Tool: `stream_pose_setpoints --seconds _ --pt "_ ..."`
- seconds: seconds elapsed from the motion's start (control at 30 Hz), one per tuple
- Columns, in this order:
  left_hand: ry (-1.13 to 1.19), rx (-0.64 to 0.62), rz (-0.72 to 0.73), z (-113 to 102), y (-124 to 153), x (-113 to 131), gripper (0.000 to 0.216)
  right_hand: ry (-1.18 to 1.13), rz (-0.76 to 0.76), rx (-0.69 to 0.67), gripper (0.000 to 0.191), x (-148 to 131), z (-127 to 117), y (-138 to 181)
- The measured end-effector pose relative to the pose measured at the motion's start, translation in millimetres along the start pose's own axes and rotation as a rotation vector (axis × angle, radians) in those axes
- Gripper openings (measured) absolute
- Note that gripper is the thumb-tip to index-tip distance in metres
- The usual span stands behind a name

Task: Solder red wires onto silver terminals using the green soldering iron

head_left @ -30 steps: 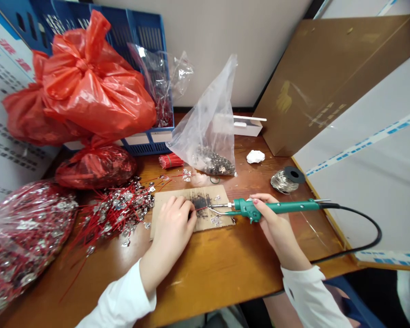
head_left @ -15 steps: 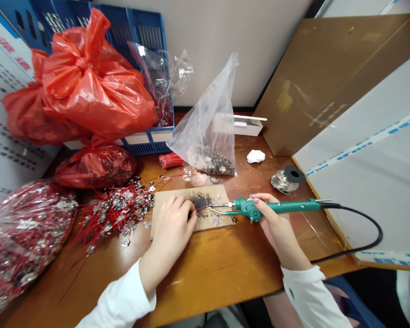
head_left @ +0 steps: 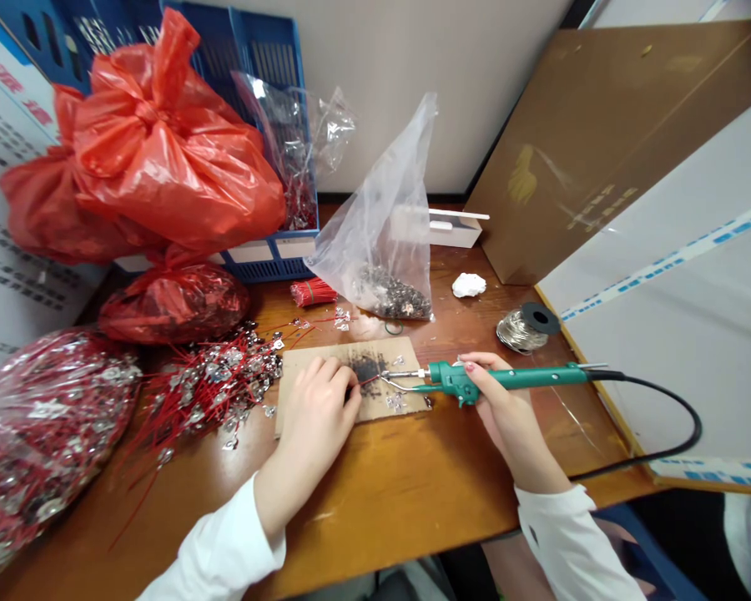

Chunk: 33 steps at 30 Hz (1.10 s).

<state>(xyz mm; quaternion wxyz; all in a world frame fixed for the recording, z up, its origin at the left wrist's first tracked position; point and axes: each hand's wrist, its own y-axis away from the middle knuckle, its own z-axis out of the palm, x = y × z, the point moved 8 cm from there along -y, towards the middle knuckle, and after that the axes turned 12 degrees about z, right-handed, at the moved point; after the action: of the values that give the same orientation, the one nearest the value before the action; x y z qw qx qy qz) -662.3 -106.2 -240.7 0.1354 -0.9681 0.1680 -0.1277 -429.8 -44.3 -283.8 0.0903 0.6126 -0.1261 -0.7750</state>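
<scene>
My right hand (head_left: 501,405) is wrapped round a green soldering iron (head_left: 506,378) whose metal tip points left onto a scorched piece of cardboard (head_left: 406,399) on the wooden table (head_left: 413,492). My left hand (head_left: 316,409) rests on the cardboard with its fingers pinched on a thin red wire (head_left: 368,381) that meets the iron's tip. Small metal tabs lie on the cardboard near the tip. The iron's black cord (head_left: 663,417) loops off to the right.
A heap of red wires with metal tabs (head_left: 213,384) lies left of the cardboard. Red plastic bags (head_left: 163,159), a blue crate (head_left: 269,67), a clear bag of metal parts (head_left: 385,242), a solder spool (head_left: 526,327), a white lump (head_left: 468,285) and a brown board (head_left: 601,133) stand around.
</scene>
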Motion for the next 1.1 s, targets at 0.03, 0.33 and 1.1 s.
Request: stream_pose_setpoints --seconds 0.03,0.33,1.1 --pt "0.0 -0.003 0.001 0.1 0.0 0.2 0.013 -0.001 0.002 -0.003 0.026 0.3 0.1 -0.2" --pt "-0.012 -0.012 0.018 0.5 -1.0 1.2 0.015 0.013 -0.01 -0.009 0.026 -1.2 1.1 0.0" --pt "-0.068 -0.074 0.038 1.5 -4.0 -2.7 0.017 -0.034 0.021 -0.014 0.025 -0.1 0.7 -1.3"
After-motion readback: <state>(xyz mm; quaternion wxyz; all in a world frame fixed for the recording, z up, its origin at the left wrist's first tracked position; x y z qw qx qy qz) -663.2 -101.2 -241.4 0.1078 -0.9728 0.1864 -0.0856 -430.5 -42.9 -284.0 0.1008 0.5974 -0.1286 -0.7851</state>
